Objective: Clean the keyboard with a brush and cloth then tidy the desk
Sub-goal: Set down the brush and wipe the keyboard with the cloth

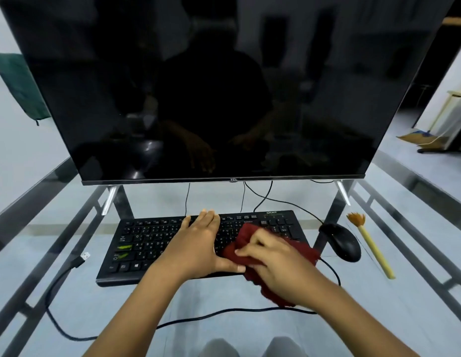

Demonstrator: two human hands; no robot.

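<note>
A black keyboard [147, 243] lies on the glass desk [378, 318] under the monitor. My left hand [198, 243] rests flat on the keyboard's middle, fingers together, thumb touching the cloth. A dark red cloth [246, 244] covers the keyboard's right part, and my right hand [273, 258] grips it, bunched, from above. A brush [371, 247] with a pale wooden handle and brown bristles lies on the glass to the right of the mouse, untouched.
A large black monitor [224, 86] stands close behind the keyboard on two slim legs. A black mouse [341, 242] sits right of the keyboard. A loose USB cable [69, 269] curls across the front left of the desk.
</note>
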